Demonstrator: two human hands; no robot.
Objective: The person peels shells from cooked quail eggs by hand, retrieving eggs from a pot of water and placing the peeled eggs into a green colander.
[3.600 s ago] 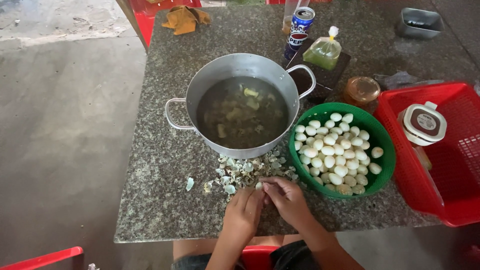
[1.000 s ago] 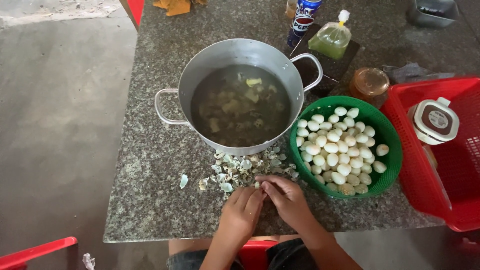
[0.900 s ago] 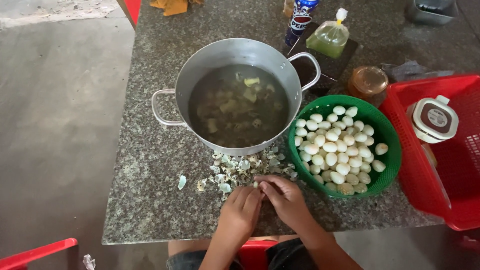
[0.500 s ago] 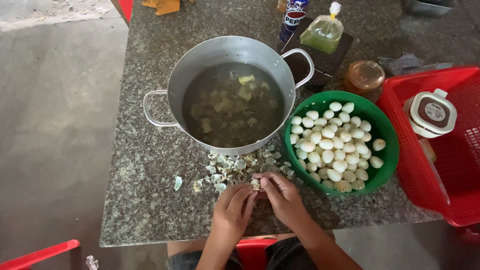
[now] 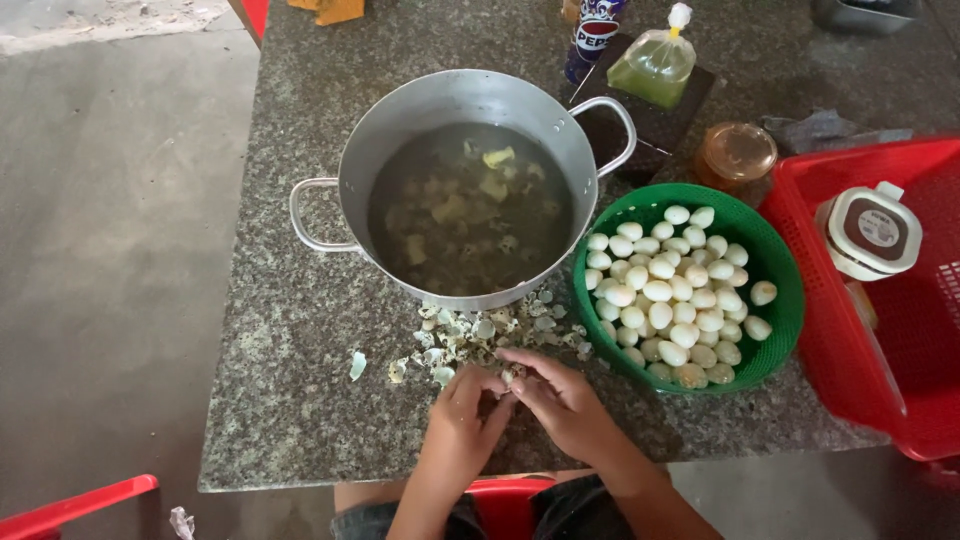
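Egg (image 5: 508, 376), small and partly shelled, sits pinched between the fingertips of the left hand (image 5: 462, 412) and the right hand (image 5: 560, 398) over the speckled granite table (image 5: 290, 400). Broken shell pieces (image 5: 470, 335) lie at 12 o'clock. Round metal pot (image 5: 470, 190) stands beyond; the green plastic basket (image 5: 775, 300) of smooth peeled eggs (image 5: 670, 290) is at 2 o'clock.
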